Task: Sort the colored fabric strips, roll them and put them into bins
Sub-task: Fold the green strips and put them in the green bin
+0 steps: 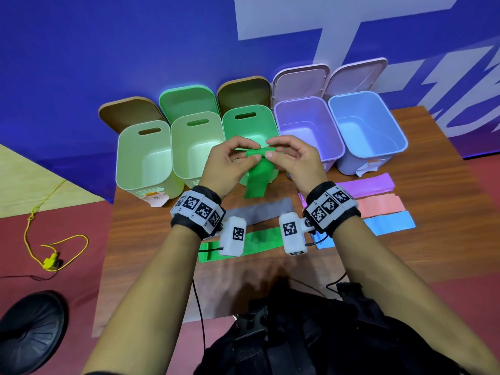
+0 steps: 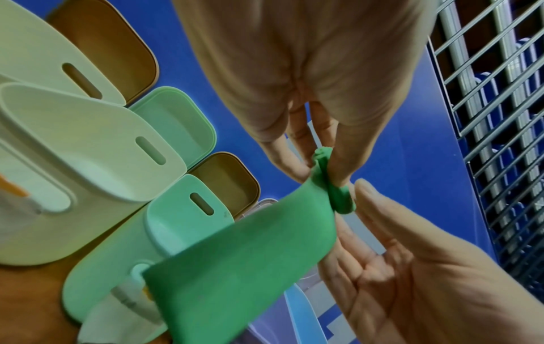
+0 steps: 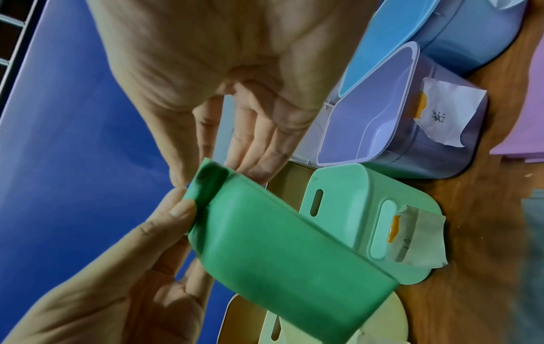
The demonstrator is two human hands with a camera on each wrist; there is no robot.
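Both hands (image 1: 261, 161) pinching green strip's (image 1: 257, 182) rolled edge.

bright even light; wide-angle warp, blurred edges.

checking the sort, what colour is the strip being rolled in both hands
Green strip; clearest in the head view.

We see left hand (image 1: 227, 165) + right hand (image 1: 293, 161) pinching rolled top of green strip (image 1: 257, 180) over green bin (image 1: 250, 125); 2nd green strip (image 1: 259, 243), grey strip (image 1: 267, 209) flat on table (image 1: 151, 239).
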